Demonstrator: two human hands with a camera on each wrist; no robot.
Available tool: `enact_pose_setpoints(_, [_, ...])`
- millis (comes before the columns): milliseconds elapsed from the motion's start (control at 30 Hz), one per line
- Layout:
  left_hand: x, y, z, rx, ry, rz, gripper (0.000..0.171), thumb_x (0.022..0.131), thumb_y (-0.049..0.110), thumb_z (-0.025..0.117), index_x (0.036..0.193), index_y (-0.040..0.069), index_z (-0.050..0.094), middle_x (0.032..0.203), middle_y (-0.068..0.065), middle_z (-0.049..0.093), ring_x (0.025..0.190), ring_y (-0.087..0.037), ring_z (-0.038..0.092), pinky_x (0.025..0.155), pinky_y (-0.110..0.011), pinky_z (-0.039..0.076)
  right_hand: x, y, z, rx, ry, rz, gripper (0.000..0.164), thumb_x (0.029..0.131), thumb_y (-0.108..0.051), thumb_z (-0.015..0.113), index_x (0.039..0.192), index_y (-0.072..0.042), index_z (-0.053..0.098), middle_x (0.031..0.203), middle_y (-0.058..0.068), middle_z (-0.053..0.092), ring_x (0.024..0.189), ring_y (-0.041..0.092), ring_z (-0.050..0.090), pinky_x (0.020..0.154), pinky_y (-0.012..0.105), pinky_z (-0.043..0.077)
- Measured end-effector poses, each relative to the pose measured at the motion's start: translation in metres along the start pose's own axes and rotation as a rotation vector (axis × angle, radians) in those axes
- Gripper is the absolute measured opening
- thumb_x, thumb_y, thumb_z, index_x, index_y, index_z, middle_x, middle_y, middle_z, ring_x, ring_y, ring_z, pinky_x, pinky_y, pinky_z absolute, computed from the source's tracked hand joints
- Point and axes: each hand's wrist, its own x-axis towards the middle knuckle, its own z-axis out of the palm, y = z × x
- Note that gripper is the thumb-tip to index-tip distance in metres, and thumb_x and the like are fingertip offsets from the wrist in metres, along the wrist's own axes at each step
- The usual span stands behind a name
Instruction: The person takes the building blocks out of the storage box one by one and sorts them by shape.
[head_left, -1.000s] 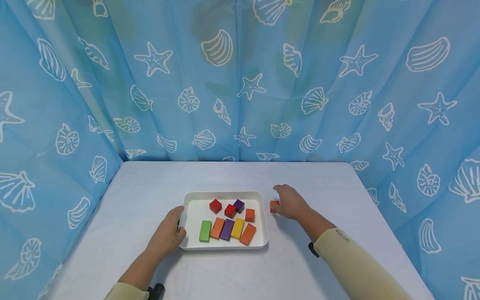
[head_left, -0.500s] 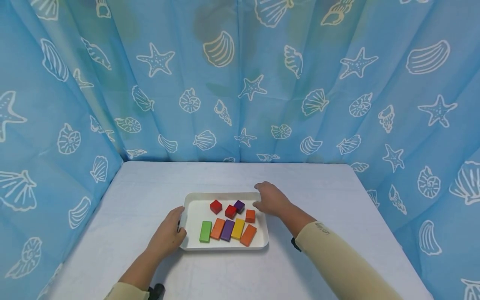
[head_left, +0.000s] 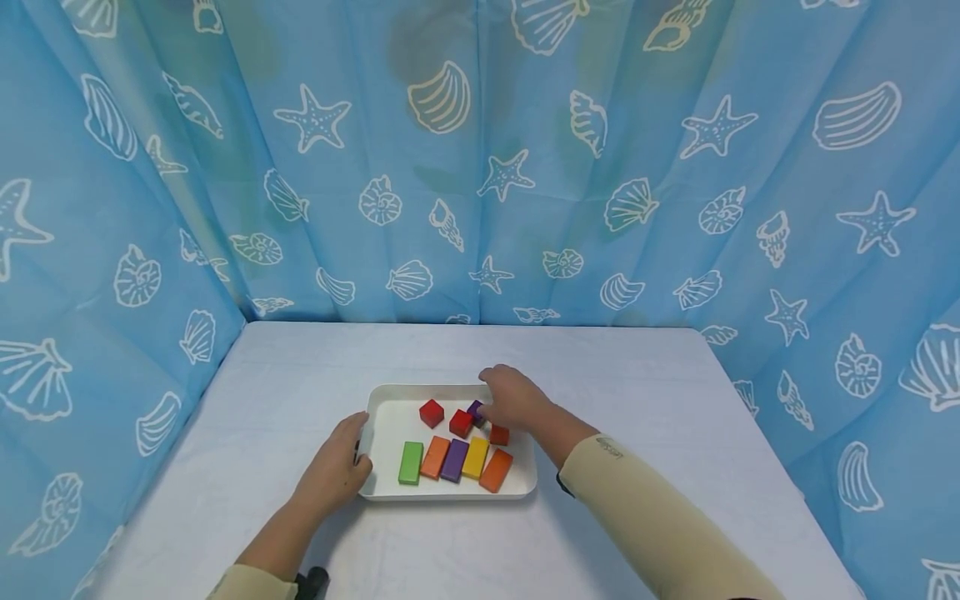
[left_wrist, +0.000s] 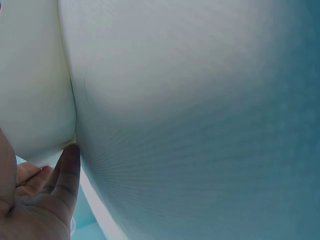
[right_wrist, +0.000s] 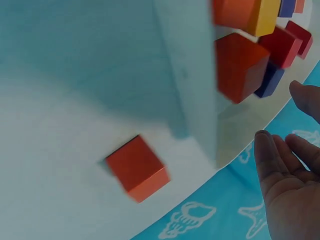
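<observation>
In the head view a white tray (head_left: pixel 378 417) holds coloured wooden blocks. My left hand (head_left: pixel 333 467) rests against the tray's left side, its fingertips at the wall in the left wrist view. My right hand (head_left: pixel 516 402) is over the tray's back right, beside a purple cube (head_left: pixel 475 409). In the right wrist view its thumb and fingers are spread apart with nothing between them. A red cube (head_left: pixel 461 422) sits against the purple one, another red cube (head_left: pixel 431 412) lies further left, and an orange cube (head_left: pixel 499 435) is partly covered by my hand.
Along the tray's front lie green (head_left: pixel 410 463), orange (head_left: pixel 435 457), purple (head_left: pixel 454 461), yellow (head_left: pixel 475 458) and second orange (head_left: pixel 496 471) oblong blocks. Outside the tray a loose orange cube (right_wrist: pixel 137 167) sits on the white tabletop (head_left: pixel 300 367), hidden in the head view. Blue curtains surround the table.
My right hand has moved left from the loose orange cube outside the tray, over the right rim, to the purple cube. The left hand and tray have stayed in place.
</observation>
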Motion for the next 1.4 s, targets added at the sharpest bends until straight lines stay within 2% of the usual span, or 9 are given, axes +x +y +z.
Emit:
enact_pose_setpoints(200, [0.001, -0.002, 0.0, 0.004, -0.004, -0.007, 0.069, 0.099, 0.003, 0.06, 0.163, -0.005, 0.034, 0.167, -0.026, 0.035, 0.151, -0.046, 0.038, 0.124, -0.06, 0.032, 0.007, -0.022, 0.007, -0.008, -0.041, -0.042, 0.067, 0.093, -0.025, 0.085, 0.152, -0.013, 0.058, 0.141, 0.009, 0.061, 0.126, 0.025, 0.06, 0.108, 0.047, 0.057])
enact_pose_setpoints(367, [0.001, -0.003, 0.001, 0.002, -0.007, -0.008, 0.069, 0.099, 0.003, 0.06, 0.163, -0.004, 0.034, 0.167, -0.026, 0.035, 0.15, -0.046, 0.039, 0.123, -0.061, 0.033, 0.011, -0.036, 0.014, -0.032, -0.075, -0.091, 0.065, 0.095, -0.027, 0.083, 0.153, -0.014, 0.058, 0.143, 0.007, 0.061, 0.131, 0.024, 0.059, 0.113, 0.046, 0.053])
enact_pose_setpoints(467, [0.002, -0.003, 0.002, 0.0, -0.009, -0.007, 0.069, 0.099, 0.003, 0.06, 0.163, -0.004, 0.034, 0.167, -0.025, 0.035, 0.15, -0.046, 0.04, 0.123, -0.061, 0.033, 0.012, -0.041, 0.019, -0.028, -0.089, -0.109, 0.061, 0.097, -0.024, 0.08, 0.153, -0.013, 0.058, 0.14, 0.006, 0.062, 0.124, 0.022, 0.06, 0.114, 0.042, 0.052])
enact_pose_setpoints(633, [0.001, -0.004, 0.003, -0.007, -0.013, -0.011, 0.069, 0.099, 0.003, 0.06, 0.163, -0.004, 0.035, 0.167, -0.025, 0.035, 0.149, -0.046, 0.041, 0.123, -0.06, 0.033, 0.016, -0.046, 0.029, -0.028, -0.106, -0.114, 0.06, 0.096, -0.02, 0.081, 0.152, -0.013, 0.059, 0.132, 0.004, 0.064, 0.108, 0.019, 0.06, 0.107, 0.036, 0.057])
enact_pose_setpoints(800, [0.0, -0.002, 0.003, -0.013, -0.009, -0.016, 0.07, 0.099, 0.003, 0.061, 0.163, -0.003, 0.035, 0.167, -0.025, 0.036, 0.149, -0.046, 0.042, 0.123, -0.06, 0.033, 0.02, -0.048, 0.036, -0.039, -0.118, -0.131, 0.065, 0.095, -0.02, 0.083, 0.155, -0.015, 0.058, 0.131, 0.003, 0.064, 0.106, 0.018, 0.059, 0.103, 0.033, 0.058])
enact_pose_setpoints(933, [0.0, -0.002, 0.004, -0.018, -0.002, -0.006, 0.069, 0.099, 0.002, 0.061, 0.163, -0.004, 0.035, 0.166, -0.026, 0.037, 0.147, -0.046, 0.044, 0.123, -0.06, 0.035, 0.022, -0.051, 0.039, -0.052, -0.13, -0.165, 0.056, 0.097, -0.019, 0.081, 0.15, -0.015, 0.062, 0.121, 0.002, 0.066, 0.102, 0.018, 0.059, 0.097, 0.031, 0.059])
enact_pose_setpoints(1167, [0.001, -0.002, 0.004, -0.015, 0.004, 0.003, 0.069, 0.098, 0.002, 0.06, 0.163, -0.004, 0.035, 0.166, -0.026, 0.037, 0.147, -0.046, 0.044, 0.123, -0.06, 0.036, 0.028, -0.054, 0.043, -0.068, -0.13, -0.174, 0.031, 0.099, -0.016, 0.079, 0.128, -0.014, 0.071, 0.101, -0.002, 0.063, 0.094, 0.018, 0.059, 0.085, 0.026, 0.059])
enact_pose_setpoints(1267, [0.001, -0.002, 0.002, -0.013, 0.008, 0.002, 0.07, 0.098, 0.001, 0.06, 0.162, -0.005, 0.035, 0.166, -0.026, 0.037, 0.148, -0.045, 0.043, 0.123, -0.059, 0.035, 0.03, -0.054, 0.042, -0.066, -0.125, -0.174, 0.029, 0.1, -0.017, 0.078, 0.127, -0.014, 0.071, 0.099, -0.002, 0.062, 0.093, 0.017, 0.059, 0.083, 0.025, 0.058])
enact_pose_setpoints(1400, [-0.001, 0.0, 0.0, -0.011, 0.011, 0.005, 0.069, 0.097, 0.0, 0.06, 0.162, -0.005, 0.036, 0.165, -0.027, 0.038, 0.148, -0.046, 0.042, 0.123, -0.06, 0.034, 0.03, -0.055, 0.04, -0.057, -0.125, -0.165, 0.035, 0.101, -0.018, 0.077, 0.134, -0.014, 0.069, 0.101, -0.002, 0.062, 0.094, 0.017, 0.059, 0.083, 0.024, 0.057])
